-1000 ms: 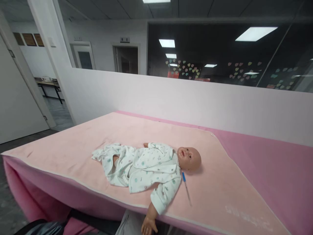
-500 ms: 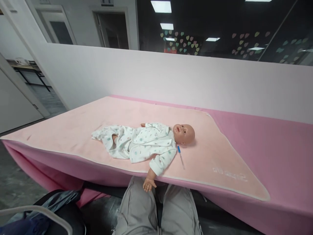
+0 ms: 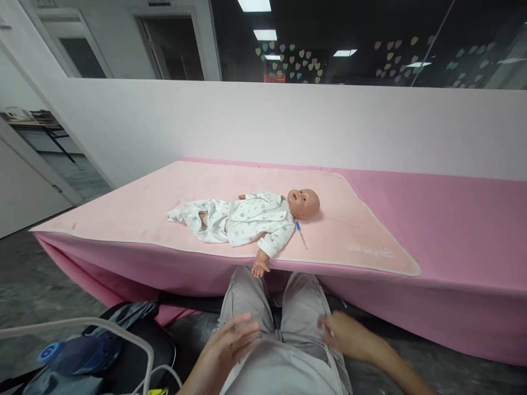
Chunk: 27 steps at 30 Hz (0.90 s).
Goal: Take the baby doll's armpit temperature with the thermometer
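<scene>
- a white wall (image 3: 288,123) runs behind everything, closing off the far side, with dark glass (image 3: 354,27) above it.
- the surface (image 3: 436,219), draped in pink cloth, spreads before it, its cloth hanging down at the near side.
- a peach mat (image 3: 349,211) covers much of the surface, leaving pink bare at the right.
- the person's grey-trousered legs (image 3: 304,302) sit at the near edge.
- a black chair (image 3: 158,343) stands low at the left, a pale curved bar (image 3: 99,322) and a blue see-through object (image 3: 84,354) beside the left forearm.
- the doll (image 3: 251,219), in printed white clothes, lies face up on the mat, head to the right, one arm reaching past the near edge above the legs.
- the left hand (image 3: 236,337) is open and bare above the lap, apart from the doll.
- the right hand (image 3: 343,333), also over the lap, has bent, blurred fingers; whether it is closed, i cannot tell.
- a thin blue-ended stick (image 3: 301,235) lies just beside the doll's shoulder.
</scene>
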Available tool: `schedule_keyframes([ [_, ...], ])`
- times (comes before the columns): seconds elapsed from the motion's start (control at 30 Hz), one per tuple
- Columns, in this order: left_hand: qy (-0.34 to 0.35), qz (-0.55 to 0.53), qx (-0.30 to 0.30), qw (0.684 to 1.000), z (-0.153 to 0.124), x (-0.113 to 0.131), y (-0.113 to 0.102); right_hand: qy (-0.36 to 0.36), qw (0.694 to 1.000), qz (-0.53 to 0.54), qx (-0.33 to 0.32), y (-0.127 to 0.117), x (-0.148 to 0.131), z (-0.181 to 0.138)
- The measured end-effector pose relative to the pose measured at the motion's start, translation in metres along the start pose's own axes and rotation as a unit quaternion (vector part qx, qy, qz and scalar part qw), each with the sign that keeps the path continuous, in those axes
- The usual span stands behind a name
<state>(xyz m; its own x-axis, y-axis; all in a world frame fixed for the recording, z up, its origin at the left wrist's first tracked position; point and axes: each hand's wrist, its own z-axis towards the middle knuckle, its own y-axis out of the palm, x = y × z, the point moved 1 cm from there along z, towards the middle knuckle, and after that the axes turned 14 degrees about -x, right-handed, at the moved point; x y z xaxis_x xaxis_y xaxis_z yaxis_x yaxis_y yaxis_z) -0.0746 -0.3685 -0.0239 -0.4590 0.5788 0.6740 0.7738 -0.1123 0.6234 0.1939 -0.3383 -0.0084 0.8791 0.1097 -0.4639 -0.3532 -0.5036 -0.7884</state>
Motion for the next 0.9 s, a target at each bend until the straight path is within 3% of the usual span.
schedule_keyframes([
  [0.07, 0.119, 0.083, -0.062, 0.988, 0.02, 0.015, 0.02, -0.059, 0.998, -0.012, 0.021, -0.004, -0.004, 0.01],
  [0.13, 0.294, 0.143, -0.087, 0.941, 0.043, 0.034, 0.044, -0.119, 0.986, -0.046, 0.11, -0.03, -0.015, 0.045],
  [0.17, 0.361, 0.155, -0.087, 0.916, 0.057, 0.043, 0.057, -0.116, 0.978, -0.078, 0.154, -0.048, -0.021, 0.068],
  [0.27, 0.435, 0.232, -0.075, 0.867, 0.113, 0.074, 0.087, -0.083, 0.944, -0.194, 0.255, -0.098, -0.034, 0.131],
  [0.4, 0.44, 0.386, -0.098, 0.805, 0.2, 0.124, 0.097, -0.07, 0.926, -0.254, 0.272, -0.131, -0.026, 0.181],
  [0.47, 0.425, 0.495, -0.061, 0.756, 0.237, 0.148, 0.091, -0.104, 0.92, -0.258, 0.277, -0.135, -0.017, 0.192],
  [0.53, 0.361, 0.613, -0.058, 0.701, 0.267, 0.168, 0.082, -0.146, 0.906, -0.261, 0.298, -0.133, -0.011, 0.199],
  [0.6, 0.289, 0.683, -0.088, 0.665, 0.288, 0.18, 0.075, -0.179, 0.889, -0.253, 0.337, -0.128, -0.008, 0.205],
  [0.7, 0.237, 0.678, -0.161, 0.677, 0.303, 0.187, 0.068, -0.212, 0.861, -0.215, 0.41, -0.114, -0.006, 0.216],
  [0.9, 0.246, 0.592, -0.256, 0.723, 0.302, 0.181, 0.061, -0.267, 0.819, -0.066, 0.503, -0.094, -0.001, 0.23],
])
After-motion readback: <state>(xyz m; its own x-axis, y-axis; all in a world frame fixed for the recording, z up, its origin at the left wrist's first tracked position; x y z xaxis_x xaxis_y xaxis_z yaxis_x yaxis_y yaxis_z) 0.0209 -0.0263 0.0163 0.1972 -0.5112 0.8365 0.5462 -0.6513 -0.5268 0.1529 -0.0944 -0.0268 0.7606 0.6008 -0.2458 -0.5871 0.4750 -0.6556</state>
